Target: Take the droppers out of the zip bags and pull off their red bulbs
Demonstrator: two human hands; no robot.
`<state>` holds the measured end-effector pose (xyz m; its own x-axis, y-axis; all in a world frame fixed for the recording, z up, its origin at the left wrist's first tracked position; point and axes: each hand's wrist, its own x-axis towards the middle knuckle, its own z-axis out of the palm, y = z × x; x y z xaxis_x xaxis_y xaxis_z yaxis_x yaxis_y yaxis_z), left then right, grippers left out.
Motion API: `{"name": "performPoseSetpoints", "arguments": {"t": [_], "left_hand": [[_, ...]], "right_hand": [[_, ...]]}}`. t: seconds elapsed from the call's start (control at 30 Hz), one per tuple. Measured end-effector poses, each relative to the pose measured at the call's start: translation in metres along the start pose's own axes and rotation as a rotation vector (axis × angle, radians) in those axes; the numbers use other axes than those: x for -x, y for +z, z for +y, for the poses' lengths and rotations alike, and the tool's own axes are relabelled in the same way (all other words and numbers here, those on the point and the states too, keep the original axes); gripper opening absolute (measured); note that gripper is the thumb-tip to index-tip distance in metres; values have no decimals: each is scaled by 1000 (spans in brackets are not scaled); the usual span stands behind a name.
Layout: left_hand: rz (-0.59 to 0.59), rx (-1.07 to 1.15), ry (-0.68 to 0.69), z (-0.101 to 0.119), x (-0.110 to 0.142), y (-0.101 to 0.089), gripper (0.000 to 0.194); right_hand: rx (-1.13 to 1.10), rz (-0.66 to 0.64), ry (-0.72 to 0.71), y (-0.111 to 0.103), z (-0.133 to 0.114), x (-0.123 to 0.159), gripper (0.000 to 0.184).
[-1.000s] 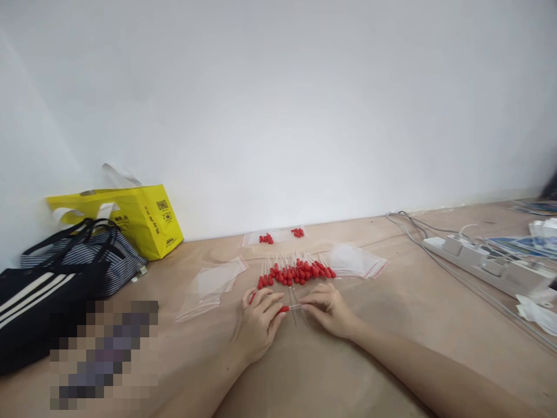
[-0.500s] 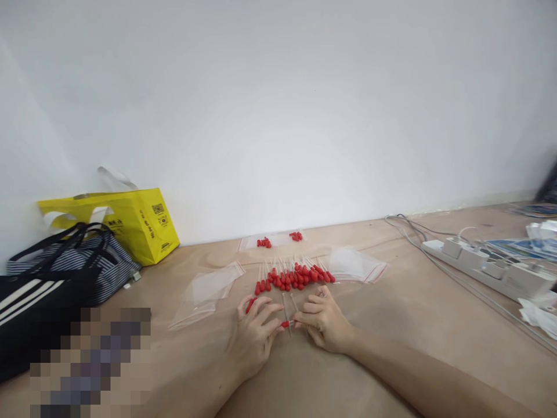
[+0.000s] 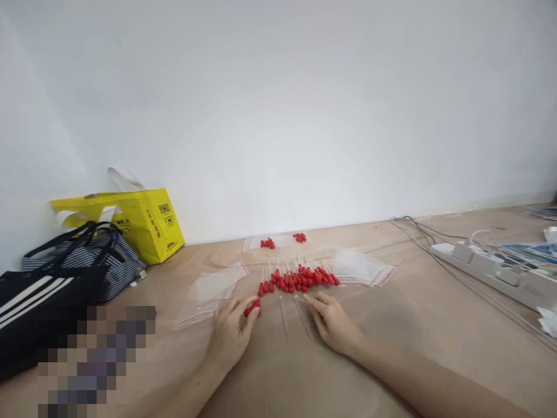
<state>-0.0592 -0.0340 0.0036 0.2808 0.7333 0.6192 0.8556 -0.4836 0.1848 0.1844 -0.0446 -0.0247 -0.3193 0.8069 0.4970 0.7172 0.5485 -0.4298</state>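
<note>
Clear slim tubes [image 3: 284, 318]: two, loose on the brown desk [image 3: 278, 377] between my hands, side by side and apart.
Left hand [image 3: 230, 328]: my grip pinches small red rubber bulbs [image 3: 253, 307] between thumb and fingers.
Right hand [image 3: 333, 325]: my fingertips are at the far end of the right-hand tube; I cannot tell whether they touch it or how closed the grip is.
Red-bulbed droppers [image 3: 304, 278]: heaped just beyond my hands, bulbs toward me, clear stems pointing away.
Clear zip bags with red edges [image 3: 361, 268]: on both sides of the heap.
Far clear bag [image 3: 285, 240]: near the white wall [image 3: 278, 116], two small groups of red bulbs on it.
</note>
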Motion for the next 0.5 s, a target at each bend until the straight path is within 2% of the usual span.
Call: {"name": "performPoseSetpoints", "arguments": {"t": [0.17, 0.3, 0.4, 0.5], "left_hand": [[53, 51, -220, -15, -6, -1, 25], [-41, 58, -376, -16, -8, 0, 27], [-146, 74, -411, -11, -9, 2, 28], [-178, 101, -380, -8, -10, 2, 28]], "right_hand": [[-18, 27, 82, 2, 0, 0, 36], [-26, 35, 118, 4, -3, -2, 29], [-38, 41, 105, 7, -8, -4, 25], [-71, 22, 98, 8, -15, -5, 20]]}}
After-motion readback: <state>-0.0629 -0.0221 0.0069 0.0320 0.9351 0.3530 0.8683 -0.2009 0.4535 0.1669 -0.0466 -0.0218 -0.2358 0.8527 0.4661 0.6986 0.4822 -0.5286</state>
